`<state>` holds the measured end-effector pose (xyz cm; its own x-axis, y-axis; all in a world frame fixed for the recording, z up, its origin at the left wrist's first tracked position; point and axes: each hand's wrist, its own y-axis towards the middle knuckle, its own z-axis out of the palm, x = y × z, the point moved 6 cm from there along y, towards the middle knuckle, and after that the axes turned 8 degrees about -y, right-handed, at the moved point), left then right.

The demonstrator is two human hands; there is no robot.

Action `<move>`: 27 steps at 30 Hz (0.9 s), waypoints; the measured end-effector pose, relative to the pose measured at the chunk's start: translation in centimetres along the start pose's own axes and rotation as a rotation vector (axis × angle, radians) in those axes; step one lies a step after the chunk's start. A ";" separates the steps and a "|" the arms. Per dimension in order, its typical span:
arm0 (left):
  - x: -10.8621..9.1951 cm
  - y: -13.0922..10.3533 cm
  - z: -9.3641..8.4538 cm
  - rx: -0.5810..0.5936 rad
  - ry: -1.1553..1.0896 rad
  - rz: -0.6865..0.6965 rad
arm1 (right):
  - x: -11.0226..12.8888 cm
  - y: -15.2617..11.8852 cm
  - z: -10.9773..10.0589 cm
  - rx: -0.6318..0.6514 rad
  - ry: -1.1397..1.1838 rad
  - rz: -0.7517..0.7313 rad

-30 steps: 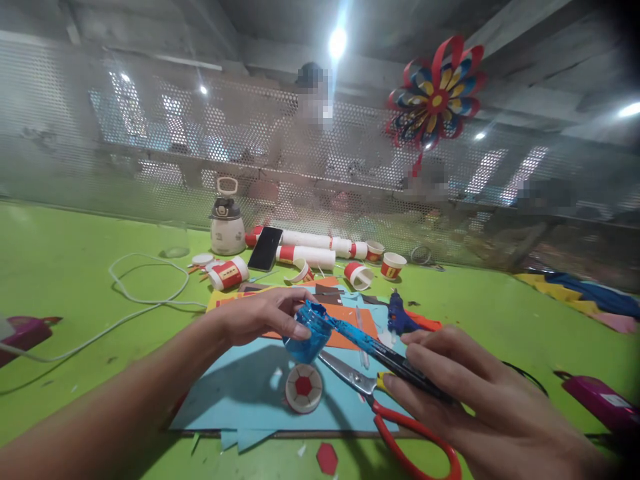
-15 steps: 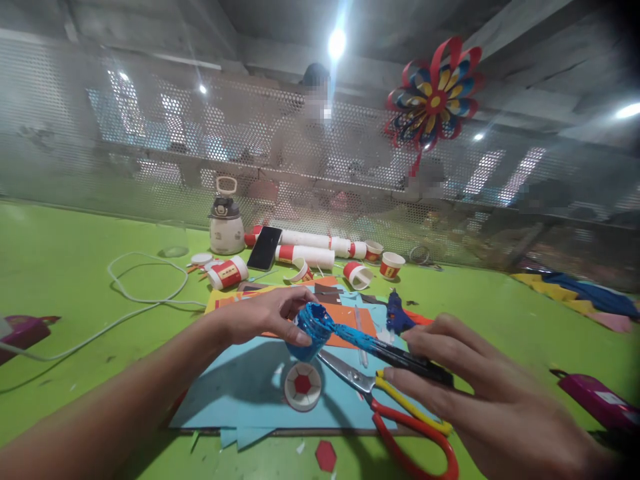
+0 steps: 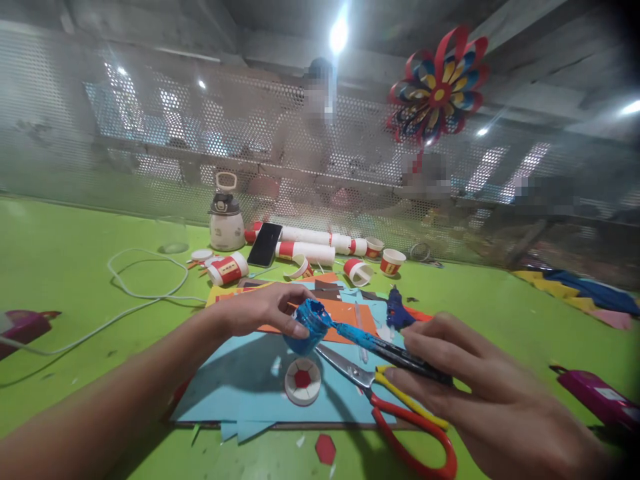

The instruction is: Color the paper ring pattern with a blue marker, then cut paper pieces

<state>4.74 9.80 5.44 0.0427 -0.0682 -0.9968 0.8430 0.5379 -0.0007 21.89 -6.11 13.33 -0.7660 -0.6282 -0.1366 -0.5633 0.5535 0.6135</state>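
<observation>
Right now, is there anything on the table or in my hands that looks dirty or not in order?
Yes. Blue paint is smeared around the mouth of the tilted jar in your left hand. Behind it, one paper cup lies tipped on its side.

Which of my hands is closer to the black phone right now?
Your left hand. Holding the blue jar, it is on the near side of the phone. Your right hand, holding the blue-smeared pen, is farther away, off to the right.

The disc lies on the paper, before the jar
</observation>
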 end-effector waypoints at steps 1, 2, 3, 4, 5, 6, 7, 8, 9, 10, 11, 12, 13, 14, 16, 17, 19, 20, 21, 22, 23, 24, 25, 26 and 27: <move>-0.1 0.0 -0.1 -0.013 -0.001 0.011 | -0.2 -0.1 -0.2 -0.006 -0.016 -0.015; -0.2 0.0 -0.2 -0.023 -0.003 0.020 | -0.5 -0.3 -0.3 -0.017 -0.035 -0.028; -0.3 -0.1 -0.3 -0.028 -0.007 0.027 | -0.8 -0.4 -0.6 -0.038 -0.053 -0.035; -0.3 0.0 -0.2 -0.028 -0.010 0.030 | -1.2 -0.5 -0.8 -0.054 -0.069 -0.036; -0.3 0.0 -0.1 -0.026 -0.009 0.030 | -1.6 -0.5 -0.9 -0.059 -0.081 -0.029; -0.3 0.0 -0.1 -0.027 -0.003 0.029 | -2.1 -0.5 -1.1 -0.063 -0.084 -0.016; -0.2 0.1 0.0 -0.035 0.008 0.030 | -2.5 -0.4 -1.1 -0.058 -0.070 -0.002; -0.2 0.2 0.0 -0.049 0.026 0.032 | -3.0 -0.3 -1.1 -0.048 -0.035 0.017; -0.1 0.3 0.0 -0.070 0.050 0.037 | -3.4 -0.1 -1.0 -0.034 0.011 0.032; 0.0 0.3 0.0 -0.089 0.071 0.046 | -3.8 0.2 -0.9 -0.024 0.067 0.046; 0.1 0.4 0.1 -0.103 0.085 0.059 | -4.2 0.4 -0.8 -0.024 0.129 0.062; 0.2 0.5 0.1 -0.113 0.091 0.075 | -4.7 0.6 -0.6 -0.028 0.193 0.084; 0.2 0.6 0.2 -0.119 0.093 0.089 | -5.1 0.7 -0.5 -0.038 0.252 0.111; 0.2 0.6 0.3 -0.124 0.095 0.102 | -5.5 0.8 -0.2 -0.050 0.306 0.143; 0.2 0.7 0.4 -0.143 0.115 0.127 | -6.4 0.8 0.4 -0.076 0.407 0.235; 0.1 0.7 0.5 -0.157 0.135 0.140 | -6.8 0.7 0.7 -0.087 0.463 0.290; -0.1 0.6 0.6 -0.185 0.168 0.172 | -7.6 0.4 1.6 -0.091 0.585 0.403; -0.3 0.5 0.7 -0.200 0.178 0.188 | -7.8 0.3 2.0 -0.085 0.644 0.447; -0.5 0.4 0.8 -0.215 0.186 0.203 | -8.0 0.2 2.4 -0.073 0.690 0.480; -0.7 0.3 0.8 -0.229 0.193 0.215 | -8.1 0.1 2.7 -0.058 0.714 0.507; -0.8 0.3 0.9 -0.241 0.205 0.224 | -8.2 0.1 2.9 -0.047 0.717 0.533; -1.0 0.2 0.8 -0.251 0.223 0.233 | -8.3 0.1 3.0 -0.042 0.703 0.553; -1.2 0.2 0.8 -0.262 0.238 0.243 | -8.4 0.1 2.9 -0.047 0.682 0.568; -1.3 0.1 0.6 -0.275 0.243 0.250 | -8.4 0.0 2.6 -0.062 0.655 0.580; -1.4 0.1 0.5 -0.289 0.238 0.254 | -8.5 0.0 2.3 -0.079 0.629 0.586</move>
<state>5.02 9.57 6.84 0.0762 0.2729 -0.9590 0.6357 0.7277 0.2576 27.68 0.45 12.66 -0.5994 -0.4526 0.6602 -0.0899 0.8577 0.5063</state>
